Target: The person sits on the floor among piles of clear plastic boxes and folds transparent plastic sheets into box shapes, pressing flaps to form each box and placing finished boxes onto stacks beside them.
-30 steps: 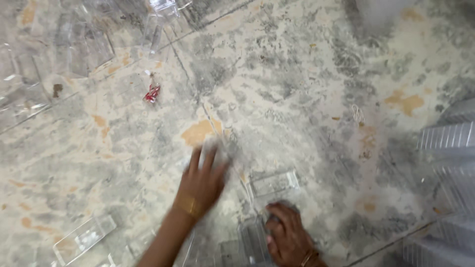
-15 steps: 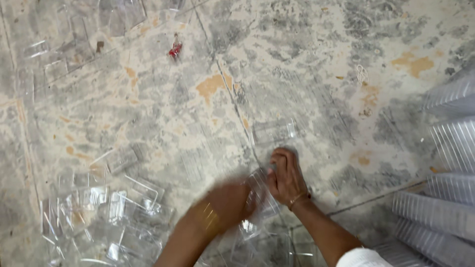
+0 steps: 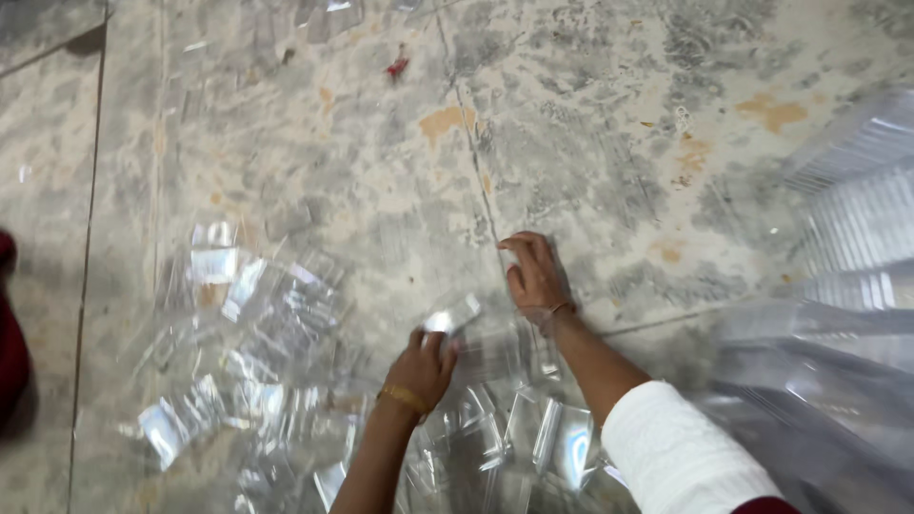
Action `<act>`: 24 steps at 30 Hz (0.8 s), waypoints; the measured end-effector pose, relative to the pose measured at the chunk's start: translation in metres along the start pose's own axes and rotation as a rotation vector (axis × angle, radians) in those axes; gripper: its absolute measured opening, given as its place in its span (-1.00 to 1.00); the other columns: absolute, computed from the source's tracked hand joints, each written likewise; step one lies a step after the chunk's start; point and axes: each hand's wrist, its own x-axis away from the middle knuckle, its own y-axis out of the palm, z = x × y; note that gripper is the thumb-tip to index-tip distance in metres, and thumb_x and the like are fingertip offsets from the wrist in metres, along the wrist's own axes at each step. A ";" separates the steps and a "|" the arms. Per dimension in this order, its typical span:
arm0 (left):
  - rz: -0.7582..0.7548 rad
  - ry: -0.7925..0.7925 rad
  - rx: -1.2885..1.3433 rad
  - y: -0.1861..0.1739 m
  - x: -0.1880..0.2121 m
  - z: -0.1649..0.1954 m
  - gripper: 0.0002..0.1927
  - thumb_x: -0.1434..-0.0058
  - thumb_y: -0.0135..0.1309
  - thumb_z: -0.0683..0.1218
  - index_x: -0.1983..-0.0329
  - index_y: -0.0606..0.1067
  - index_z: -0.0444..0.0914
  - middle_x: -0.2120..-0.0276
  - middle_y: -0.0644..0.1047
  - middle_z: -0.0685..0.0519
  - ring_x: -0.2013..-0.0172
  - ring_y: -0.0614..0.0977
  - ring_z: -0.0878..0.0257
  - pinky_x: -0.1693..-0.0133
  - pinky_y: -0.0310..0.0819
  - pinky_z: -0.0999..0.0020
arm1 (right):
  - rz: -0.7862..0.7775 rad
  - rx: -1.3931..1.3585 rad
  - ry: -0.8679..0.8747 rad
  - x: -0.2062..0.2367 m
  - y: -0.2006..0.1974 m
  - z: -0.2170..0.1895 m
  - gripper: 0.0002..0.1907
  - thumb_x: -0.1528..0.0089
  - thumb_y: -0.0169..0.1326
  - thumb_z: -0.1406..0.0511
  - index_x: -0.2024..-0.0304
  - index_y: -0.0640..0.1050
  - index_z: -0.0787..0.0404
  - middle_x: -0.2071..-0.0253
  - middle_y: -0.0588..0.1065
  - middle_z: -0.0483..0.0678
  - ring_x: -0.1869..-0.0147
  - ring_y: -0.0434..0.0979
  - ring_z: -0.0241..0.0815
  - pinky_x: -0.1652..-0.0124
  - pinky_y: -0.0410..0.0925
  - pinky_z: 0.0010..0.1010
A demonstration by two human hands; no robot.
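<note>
My left hand [image 3: 424, 365], with a gold bangle at the wrist, grips a small clear plastic box [image 3: 452, 314] just above the stone floor. My right hand [image 3: 535, 274] lies beside it to the right, fingers curled and pressed on the floor tile, with nothing visible in it. A white sleeve [image 3: 681, 452] covers that forearm. Several more clear plastic boxes [image 3: 514, 428] lie heaped under and in front of both wrists.
A loose pile of clear plastic boxes [image 3: 248, 333] spreads over the floor to the left. Tall stacks of clear containers [image 3: 847, 276] stand at the right. A small red scrap [image 3: 397, 66] lies far off on the mottled tiles. A red object [image 3: 9, 352] shows at the left edge.
The view has swung right and down, so the pile of boxes now lies left. My left hand has come back from the floor and taken up a clear box; my right hand stays down.
</note>
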 end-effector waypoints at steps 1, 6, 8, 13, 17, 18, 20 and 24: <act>-0.095 0.104 -0.051 0.001 0.034 0.001 -0.48 -0.42 -0.15 0.18 -0.29 0.26 -0.22 -0.28 0.28 -0.31 -0.09 0.53 -0.25 -0.12 0.47 0.00 | -0.018 -0.028 0.017 0.012 0.000 -0.008 -0.57 -0.12 0.04 0.46 -0.06 0.52 0.15 -0.10 0.40 0.07 -0.21 0.41 0.14 -0.19 0.32 -0.12; -0.269 0.257 0.404 0.009 0.177 -0.033 -0.36 -0.23 0.09 -0.02 -0.40 0.28 -0.04 -0.37 0.33 -0.03 -0.14 0.50 -0.04 0.06 0.58 0.20 | -0.264 -0.202 0.167 0.074 0.012 -0.039 -0.73 -0.17 0.08 0.36 0.06 0.56 0.14 0.00 0.47 0.00 -0.13 0.52 0.01 -0.14 0.39 -0.21; 0.037 0.119 0.520 0.012 0.206 -0.066 -0.49 -0.19 0.14 -0.09 -0.24 0.42 -0.01 -0.14 0.54 0.05 0.03 0.65 0.13 0.08 0.68 0.27 | -0.341 -0.122 0.207 0.086 0.011 -0.043 -0.73 -0.22 0.08 0.28 0.03 0.57 0.12 -0.02 0.49 0.01 -0.15 0.52 0.02 -0.17 0.38 -0.21; 0.528 -0.441 0.064 0.028 0.245 -0.122 -0.46 -0.23 0.12 0.07 -0.31 0.40 0.08 -0.35 0.33 0.03 -0.26 0.39 -0.13 -0.11 0.40 -0.10 | -0.742 0.081 0.340 0.105 -0.018 -0.062 -0.37 -0.33 -0.04 -0.09 -0.33 0.36 0.06 -0.35 0.35 0.11 -0.41 0.34 0.11 -0.33 0.22 -0.15; 0.283 -0.627 -0.032 0.062 0.271 -0.105 -0.42 -0.25 0.07 0.25 -0.35 0.33 0.19 -0.46 0.10 0.02 -0.46 -0.09 -0.35 -0.24 0.01 -0.40 | -1.014 0.092 0.397 0.136 -0.049 -0.103 -0.17 -0.26 -0.20 -0.28 -0.47 0.10 -0.13 -0.54 0.01 0.00 -0.59 -0.07 0.09 -0.41 -0.04 -0.06; 0.200 -0.578 -0.040 0.070 0.280 -0.099 -0.47 -0.28 0.05 0.27 -0.31 0.33 0.22 -0.44 0.10 0.08 -0.48 -0.16 -0.33 -0.32 -0.07 -0.39 | -1.045 0.068 0.410 0.146 -0.059 -0.111 -0.14 -0.23 -0.23 -0.29 -0.49 0.05 -0.18 -0.55 -0.03 -0.04 -0.60 -0.10 0.07 -0.41 -0.07 -0.05; 0.577 -0.179 0.180 0.078 0.295 -0.092 -0.53 -0.21 0.14 0.17 -0.21 0.46 0.11 -0.41 0.18 -0.09 -0.40 0.10 -0.30 -0.28 0.14 -0.19 | -0.999 0.042 0.452 0.162 -0.078 -0.114 -0.14 -0.21 -0.25 -0.28 -0.50 0.05 -0.20 -0.55 0.00 -0.07 -0.59 -0.04 0.07 -0.41 -0.03 -0.06; 0.770 0.005 0.516 0.083 0.344 -0.100 -0.55 -0.28 0.08 0.03 -0.25 0.45 -0.06 -0.34 0.31 -0.13 -0.32 0.34 -0.13 -0.25 0.29 0.01 | -0.785 0.228 0.257 0.205 -0.117 -0.077 -0.24 -0.28 -0.16 -0.16 -0.46 0.24 -0.04 -0.54 0.18 0.02 -0.59 0.17 0.10 -0.46 0.12 -0.17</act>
